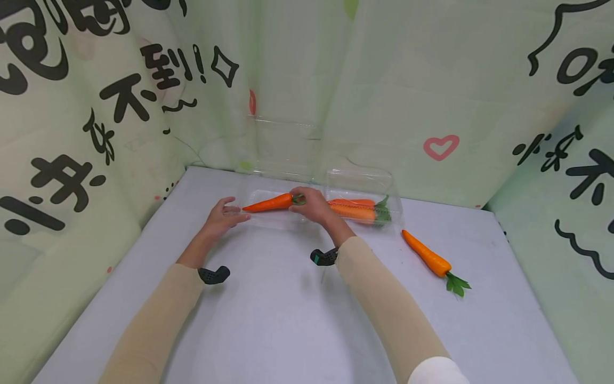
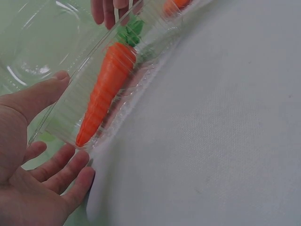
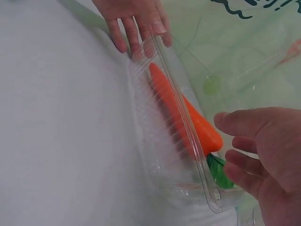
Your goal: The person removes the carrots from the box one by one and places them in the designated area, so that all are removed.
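Note:
An orange carrot [image 1: 268, 204] with green leaves lies inside a clear plastic box [image 3: 141, 117] with its lid raised behind. At the box's left end, by the carrot's tip, is my left hand [image 1: 222, 220], thumb at the rim and fingers extended beside the end wall. Over the box's right end, close to the leaves, is my right hand [image 1: 314, 205]. In the right wrist view, that hand's thumb and fingers are apart, with a gap between them and the carrot. Part of the leaves is hidden by the right hand in the head view.
A second clear plastic box [image 1: 364, 184], holding carrots, stands to the right. Another carrot [image 1: 429, 256] lies on the white table [image 1: 288, 320] farther right. A printed green curtain [image 1: 384, 80] hangs behind and at both sides.

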The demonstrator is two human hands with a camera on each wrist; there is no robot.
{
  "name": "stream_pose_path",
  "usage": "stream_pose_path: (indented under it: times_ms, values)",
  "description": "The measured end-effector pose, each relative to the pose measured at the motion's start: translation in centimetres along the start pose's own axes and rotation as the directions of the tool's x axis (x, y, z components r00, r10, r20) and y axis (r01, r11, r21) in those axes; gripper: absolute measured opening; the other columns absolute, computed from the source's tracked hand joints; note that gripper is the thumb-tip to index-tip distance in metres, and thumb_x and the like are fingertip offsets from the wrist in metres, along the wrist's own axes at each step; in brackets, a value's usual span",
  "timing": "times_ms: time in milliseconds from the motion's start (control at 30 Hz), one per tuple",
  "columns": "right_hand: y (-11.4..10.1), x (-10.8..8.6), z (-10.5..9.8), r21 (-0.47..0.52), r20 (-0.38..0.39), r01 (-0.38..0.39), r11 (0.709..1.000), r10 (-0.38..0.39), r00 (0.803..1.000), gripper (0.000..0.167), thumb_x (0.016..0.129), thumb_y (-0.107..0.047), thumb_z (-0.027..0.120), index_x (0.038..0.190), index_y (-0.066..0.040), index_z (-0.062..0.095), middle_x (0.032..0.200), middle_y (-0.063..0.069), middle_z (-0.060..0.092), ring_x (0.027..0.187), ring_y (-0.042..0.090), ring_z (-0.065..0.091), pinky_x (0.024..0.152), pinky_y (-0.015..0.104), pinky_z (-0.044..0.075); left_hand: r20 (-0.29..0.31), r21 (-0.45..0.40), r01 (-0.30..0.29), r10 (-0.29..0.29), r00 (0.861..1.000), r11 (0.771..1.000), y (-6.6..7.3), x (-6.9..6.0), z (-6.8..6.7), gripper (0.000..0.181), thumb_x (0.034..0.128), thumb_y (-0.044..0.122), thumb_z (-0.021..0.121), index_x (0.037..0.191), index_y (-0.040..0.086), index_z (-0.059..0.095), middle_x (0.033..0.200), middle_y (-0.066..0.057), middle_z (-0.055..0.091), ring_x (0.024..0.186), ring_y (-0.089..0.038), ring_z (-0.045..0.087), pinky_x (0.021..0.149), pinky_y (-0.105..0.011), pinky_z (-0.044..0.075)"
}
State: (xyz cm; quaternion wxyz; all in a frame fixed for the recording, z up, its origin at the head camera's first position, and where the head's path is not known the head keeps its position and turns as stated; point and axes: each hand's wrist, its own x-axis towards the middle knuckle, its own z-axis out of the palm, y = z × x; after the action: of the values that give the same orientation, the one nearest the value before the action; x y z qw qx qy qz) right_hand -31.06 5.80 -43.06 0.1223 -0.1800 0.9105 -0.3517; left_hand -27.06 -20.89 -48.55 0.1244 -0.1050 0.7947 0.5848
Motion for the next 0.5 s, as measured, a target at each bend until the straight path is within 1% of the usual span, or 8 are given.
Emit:
stream_pose_path:
  times_ms: [233, 500]
  values:
    - [0.18, 0.49, -0.22, -0.018, 0.034, 0.019, 1.000, -0.018, 0.999, 0.047, 0.090, -0.018, 0.069, 0.134, -0.008, 0.056, 0.137, 0.010, 0.057, 0.119, 0.029, 0.057, 0.103, 0.039, 0.049, -0.006, 0.007, 0.006, -0.006, 1.000, 1.000, 0.05, -0.12, -0.05, 0.092, 0.0832, 0.037, 0.074, 0.153, 0.020, 0.018, 0.149, -0.013, 0.041, 0.131, -0.032, 0.046, 0.112, -0.047, 0.040]
    - [0.02, 0.73, -0.34, -0.030, 0.061, 0.016, 0.999, -0.014, 0.998, 0.046, 0.089, -0.018, 0.070, 0.132, -0.009, 0.057, 0.134, 0.009, 0.058, 0.116, 0.028, 0.057, 0.102, 0.039, 0.050, -0.005, 0.005, 0.011, -0.011, 1.000, 1.000, 0.09, -0.14, 0.01, 0.090, 0.0840, 0.037, 0.074, 0.153, 0.021, 0.018, 0.150, -0.012, 0.040, 0.132, -0.032, 0.045, 0.112, -0.047, 0.039]
